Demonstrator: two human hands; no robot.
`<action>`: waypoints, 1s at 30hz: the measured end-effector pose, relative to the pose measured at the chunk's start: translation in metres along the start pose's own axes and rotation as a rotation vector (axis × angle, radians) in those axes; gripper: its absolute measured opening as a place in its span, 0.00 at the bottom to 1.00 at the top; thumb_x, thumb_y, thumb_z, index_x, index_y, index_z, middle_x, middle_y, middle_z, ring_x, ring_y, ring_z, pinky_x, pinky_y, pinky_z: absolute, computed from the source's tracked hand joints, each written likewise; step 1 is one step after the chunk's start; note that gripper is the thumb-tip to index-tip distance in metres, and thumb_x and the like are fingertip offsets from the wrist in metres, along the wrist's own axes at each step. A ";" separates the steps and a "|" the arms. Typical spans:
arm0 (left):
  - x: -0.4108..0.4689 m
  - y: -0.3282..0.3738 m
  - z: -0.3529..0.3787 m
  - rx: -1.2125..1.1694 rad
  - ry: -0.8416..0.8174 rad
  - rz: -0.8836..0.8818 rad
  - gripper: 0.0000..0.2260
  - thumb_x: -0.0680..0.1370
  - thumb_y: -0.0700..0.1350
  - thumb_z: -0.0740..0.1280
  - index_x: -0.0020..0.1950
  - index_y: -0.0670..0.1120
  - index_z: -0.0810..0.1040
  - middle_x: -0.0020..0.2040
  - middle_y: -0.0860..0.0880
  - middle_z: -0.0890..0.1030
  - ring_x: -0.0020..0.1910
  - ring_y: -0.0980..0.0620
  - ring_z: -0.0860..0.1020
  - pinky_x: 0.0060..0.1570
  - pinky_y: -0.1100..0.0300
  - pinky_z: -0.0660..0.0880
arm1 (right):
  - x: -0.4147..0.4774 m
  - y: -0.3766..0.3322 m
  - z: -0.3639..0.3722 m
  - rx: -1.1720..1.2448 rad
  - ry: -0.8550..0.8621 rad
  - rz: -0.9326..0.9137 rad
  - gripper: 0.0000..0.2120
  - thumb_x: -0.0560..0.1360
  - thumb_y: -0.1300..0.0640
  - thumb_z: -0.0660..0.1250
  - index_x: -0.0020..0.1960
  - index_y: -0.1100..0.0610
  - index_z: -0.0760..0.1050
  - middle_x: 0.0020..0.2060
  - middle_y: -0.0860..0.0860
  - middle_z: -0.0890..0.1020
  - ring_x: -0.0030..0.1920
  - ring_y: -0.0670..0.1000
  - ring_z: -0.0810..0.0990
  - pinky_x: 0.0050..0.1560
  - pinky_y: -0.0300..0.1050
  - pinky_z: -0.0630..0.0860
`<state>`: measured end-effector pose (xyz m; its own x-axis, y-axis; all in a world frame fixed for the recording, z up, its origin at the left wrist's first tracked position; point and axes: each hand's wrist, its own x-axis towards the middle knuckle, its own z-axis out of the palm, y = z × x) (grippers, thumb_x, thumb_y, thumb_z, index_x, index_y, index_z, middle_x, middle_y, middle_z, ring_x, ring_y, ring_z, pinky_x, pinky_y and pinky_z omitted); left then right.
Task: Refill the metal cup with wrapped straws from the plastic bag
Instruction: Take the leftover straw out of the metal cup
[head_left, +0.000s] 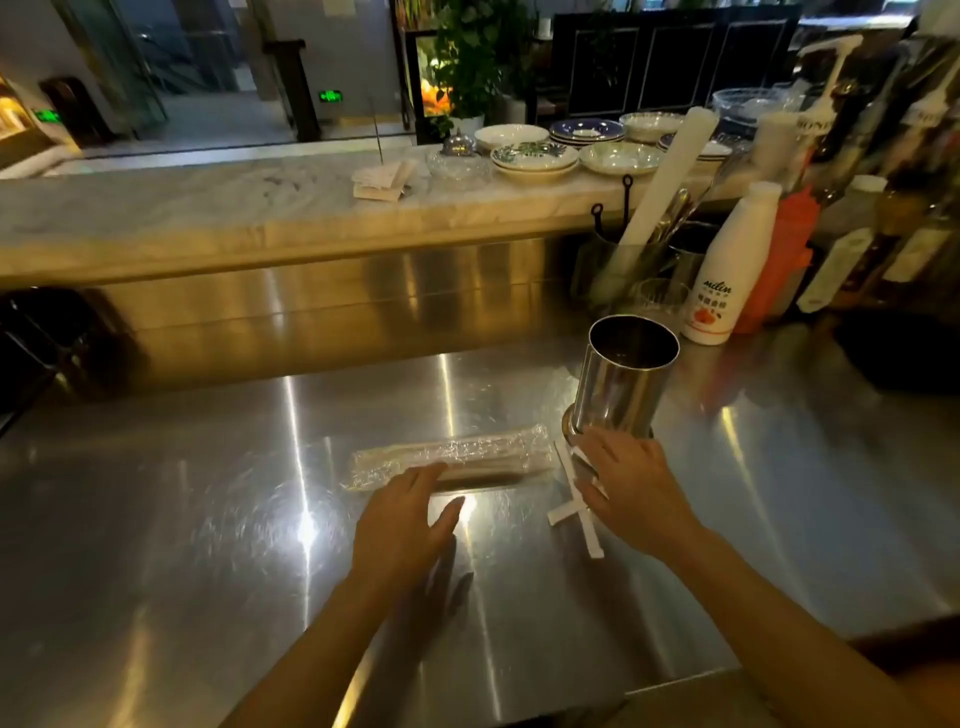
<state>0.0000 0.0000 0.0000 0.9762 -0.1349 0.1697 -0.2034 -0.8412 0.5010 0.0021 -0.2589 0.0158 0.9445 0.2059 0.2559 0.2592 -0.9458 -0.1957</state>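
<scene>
A clear plastic bag (452, 460) of wrapped straws lies flat on the steel counter (208, 519), long side left to right. My left hand (405, 525) hovers at its near edge, fingers spread, holding nothing. A shiny metal cup (626, 376) stands upright to the right of the bag; no straws show above its rim. Two white wrapped straws (576, 501) lie crossed on the counter just in front of the cup. My right hand (631, 483) rests over them, fingers extended; I cannot tell whether it grips one.
A white bottle (727, 270), an orange bottle (789, 249) and several syrup bottles stand at the back right. A holder with utensils (618, 270) is behind the cup. Stacked plates (535, 156) sit on the raised marble ledge (208, 218).
</scene>
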 end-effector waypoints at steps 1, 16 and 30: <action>-0.002 -0.001 0.004 -0.008 -0.030 0.003 0.19 0.76 0.55 0.63 0.66 0.51 0.70 0.63 0.48 0.77 0.60 0.48 0.75 0.59 0.53 0.71 | -0.002 0.002 0.006 -0.035 -0.024 -0.017 0.20 0.71 0.55 0.68 0.62 0.59 0.73 0.58 0.57 0.79 0.57 0.59 0.77 0.56 0.56 0.71; -0.033 -0.042 0.052 0.168 -0.125 0.098 0.24 0.79 0.58 0.53 0.73 0.51 0.59 0.75 0.50 0.61 0.74 0.52 0.56 0.71 0.57 0.46 | -0.017 0.026 0.053 -0.178 -0.232 -0.005 0.15 0.74 0.54 0.65 0.59 0.57 0.74 0.56 0.56 0.80 0.57 0.56 0.78 0.58 0.52 0.71; -0.035 -0.042 0.054 0.156 -0.104 0.087 0.25 0.77 0.59 0.51 0.72 0.51 0.62 0.74 0.50 0.64 0.73 0.53 0.59 0.71 0.56 0.47 | 0.007 0.018 0.052 0.005 -0.194 0.027 0.08 0.76 0.53 0.60 0.51 0.56 0.73 0.47 0.52 0.80 0.45 0.49 0.75 0.49 0.41 0.70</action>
<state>-0.0212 0.0114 -0.0729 0.9597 -0.2566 0.1143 -0.2807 -0.8939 0.3495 0.0239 -0.2617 -0.0356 0.9723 0.2251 0.0633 0.2334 -0.9505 -0.2053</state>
